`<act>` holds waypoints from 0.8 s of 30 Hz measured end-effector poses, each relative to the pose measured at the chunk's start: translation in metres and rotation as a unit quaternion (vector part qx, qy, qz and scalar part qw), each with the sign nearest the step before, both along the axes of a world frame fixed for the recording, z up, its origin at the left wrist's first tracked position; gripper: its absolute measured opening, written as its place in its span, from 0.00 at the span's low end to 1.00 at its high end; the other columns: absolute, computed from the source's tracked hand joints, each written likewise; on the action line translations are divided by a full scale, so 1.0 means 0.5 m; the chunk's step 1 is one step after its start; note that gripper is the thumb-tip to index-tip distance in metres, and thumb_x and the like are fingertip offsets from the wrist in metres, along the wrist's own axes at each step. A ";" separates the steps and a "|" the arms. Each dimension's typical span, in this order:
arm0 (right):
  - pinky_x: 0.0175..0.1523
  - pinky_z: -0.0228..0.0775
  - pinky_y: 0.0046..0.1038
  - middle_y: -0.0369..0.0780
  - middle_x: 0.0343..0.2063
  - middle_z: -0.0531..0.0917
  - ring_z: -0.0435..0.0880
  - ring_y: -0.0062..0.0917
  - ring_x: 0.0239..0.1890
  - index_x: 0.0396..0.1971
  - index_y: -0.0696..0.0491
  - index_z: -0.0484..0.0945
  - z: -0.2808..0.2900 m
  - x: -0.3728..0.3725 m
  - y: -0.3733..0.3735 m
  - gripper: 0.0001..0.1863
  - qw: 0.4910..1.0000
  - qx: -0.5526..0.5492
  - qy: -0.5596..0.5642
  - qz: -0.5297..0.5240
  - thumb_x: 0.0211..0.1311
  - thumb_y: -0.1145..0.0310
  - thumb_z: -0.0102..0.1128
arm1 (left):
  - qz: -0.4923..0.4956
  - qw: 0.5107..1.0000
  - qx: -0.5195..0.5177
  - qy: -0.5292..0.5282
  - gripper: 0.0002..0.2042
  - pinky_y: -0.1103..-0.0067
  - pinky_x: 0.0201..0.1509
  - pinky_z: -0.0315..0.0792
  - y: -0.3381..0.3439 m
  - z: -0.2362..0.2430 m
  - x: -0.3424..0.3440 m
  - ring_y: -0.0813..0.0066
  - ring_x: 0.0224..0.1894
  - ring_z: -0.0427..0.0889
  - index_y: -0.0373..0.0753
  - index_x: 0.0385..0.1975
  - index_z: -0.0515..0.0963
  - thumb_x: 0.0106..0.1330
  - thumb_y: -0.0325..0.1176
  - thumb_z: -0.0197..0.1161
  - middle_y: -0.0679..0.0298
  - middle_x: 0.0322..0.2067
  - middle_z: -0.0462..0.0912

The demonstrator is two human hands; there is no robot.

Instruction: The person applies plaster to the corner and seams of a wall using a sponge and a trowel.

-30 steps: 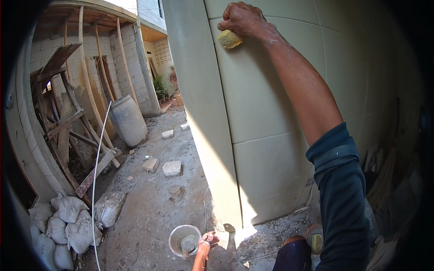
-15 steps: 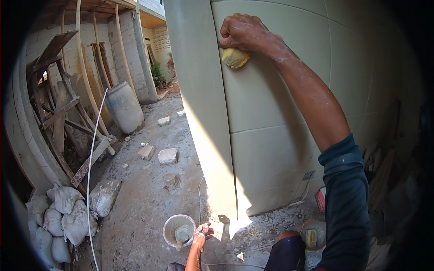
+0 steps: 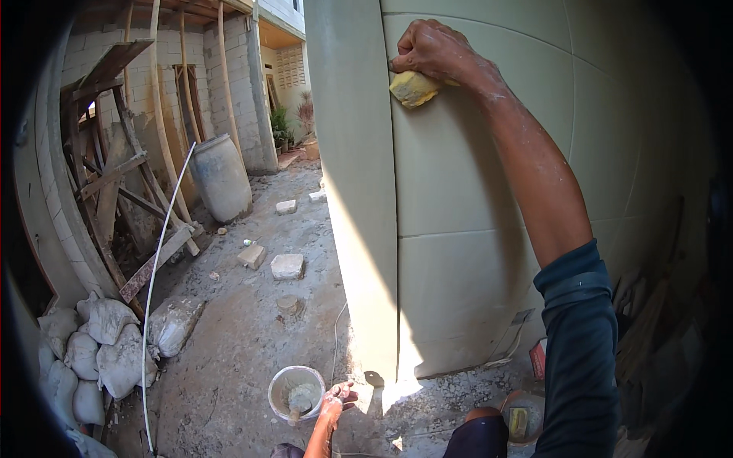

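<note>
My right hand [image 3: 439,52] is high on the pale tiled wall [image 3: 458,183], its fingers closed round a yellow sponge [image 3: 414,89]. The sponge rests near the vertical seam where the tiles meet the smooth, pale wall edge [image 3: 355,114]. Low down, my left hand [image 3: 336,401] is beside a whitish bucket [image 3: 273,393], its fingers partly spread and nothing visibly held. Inside that bucket are a pale, wet-looking mix and a tool [image 3: 296,408] with its handle over the near rim. A round basin [image 3: 540,416] with a yellowish block in it sits by my knee.
White filled sacks [image 3: 118,366] are piled at the left beside a long thin white pole [image 3: 156,267]. Several blocks, one pale [image 3: 287,266], lie on the rough ground. A grey-blue drum [image 3: 221,175] and wooden framing [image 3: 114,183] stand farther back. A thin cable [image 3: 336,336] runs near the wall edge.
My right hand and the sponge have moved up the wall along the seam. The whole view has shifted slightly. My left hand stays beside the bucket.
</note>
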State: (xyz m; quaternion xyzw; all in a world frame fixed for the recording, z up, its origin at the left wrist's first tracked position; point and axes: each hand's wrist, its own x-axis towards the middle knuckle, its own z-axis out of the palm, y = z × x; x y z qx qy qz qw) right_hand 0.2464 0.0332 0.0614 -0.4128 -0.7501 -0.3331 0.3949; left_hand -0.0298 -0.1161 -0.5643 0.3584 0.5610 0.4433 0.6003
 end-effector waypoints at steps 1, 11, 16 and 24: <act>0.31 0.66 0.36 0.39 0.12 0.68 0.71 0.28 0.23 0.09 0.56 0.68 0.001 -0.001 -0.007 0.20 1.000 -0.019 -0.002 -0.006 0.47 0.59 0.65 | -0.006 1.000 0.000 0.004 0.17 0.72 0.50 0.77 0.001 0.001 -0.001 0.69 0.44 0.83 0.38 0.56 0.74 0.74 0.40 0.53 0.59 0.40 0.84; 0.28 0.64 0.35 0.40 0.10 0.67 0.65 0.30 0.17 0.09 0.56 0.67 0.003 -0.001 0.005 0.18 0.999 0.037 -0.019 0.019 0.46 0.63 0.63 | 0.000 1.000 -0.016 -0.002 0.17 0.72 0.49 0.77 0.014 -0.011 0.001 0.69 0.44 0.83 0.38 0.56 0.75 0.74 0.41 0.54 0.60 0.39 0.84; 0.29 0.64 0.38 0.43 0.10 0.63 0.63 0.35 0.19 0.10 0.57 0.62 -0.099 -0.009 0.013 0.19 0.998 0.025 -0.054 0.014 0.47 0.65 0.61 | 0.003 1.000 -0.025 0.000 0.17 0.71 0.50 0.77 0.011 -0.013 0.001 0.67 0.45 0.83 0.37 0.57 0.74 0.75 0.39 0.52 0.57 0.41 0.84; 0.42 0.73 0.38 0.40 0.22 0.80 0.79 0.36 0.30 0.14 0.52 0.74 0.038 -0.011 -0.040 0.14 0.997 -0.016 0.015 -0.073 0.51 0.61 0.63 | 0.014 1.000 -0.018 -0.006 0.17 0.71 0.48 0.78 0.008 -0.006 0.002 0.66 0.44 0.83 0.37 0.56 0.75 0.74 0.40 0.53 0.57 0.40 0.84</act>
